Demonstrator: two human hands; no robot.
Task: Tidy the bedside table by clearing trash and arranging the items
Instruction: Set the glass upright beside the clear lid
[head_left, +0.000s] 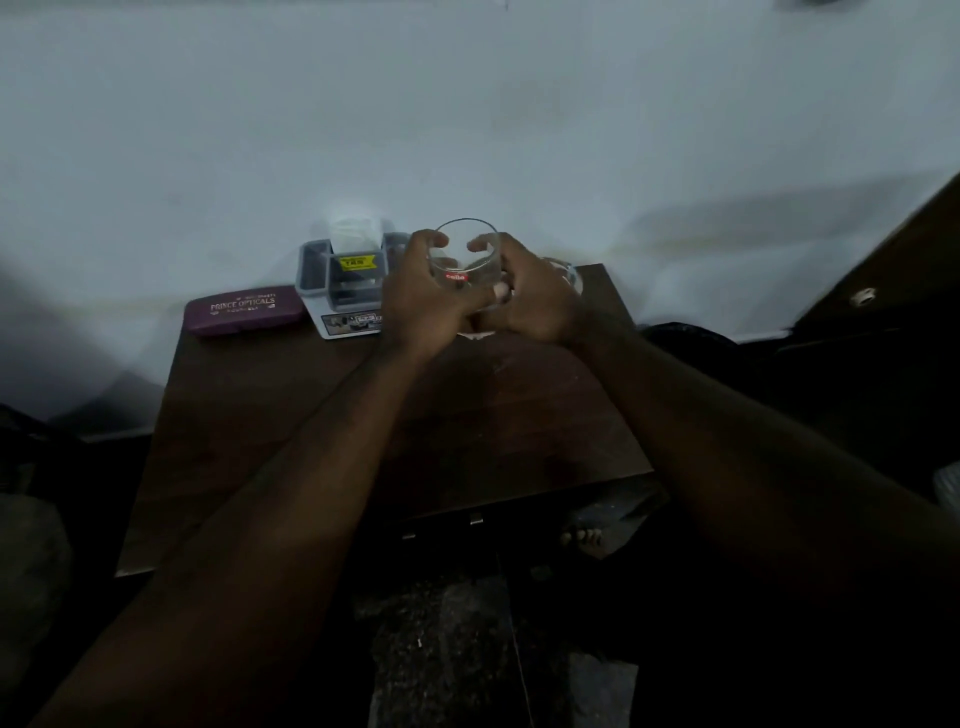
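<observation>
A clear drinking glass (464, 253) with a small red label is held over the far side of the dark wooden bedside table (270, 415). My left hand (426, 304) wraps its left side and my right hand (530, 296) wraps its right side. A second glass object (569, 273) shows partly behind my right hand. A maroon spectacle case (244, 310) lies at the table's far left. Beside it stands a grey organiser box (332, 280) with a yellow sticker and white paper in it.
A pale wall rises right behind the table. Dark furniture with a round knob (863, 296) stands at the right. The floor below the table's near edge is dark and speckled, and toes (584, 535) show there.
</observation>
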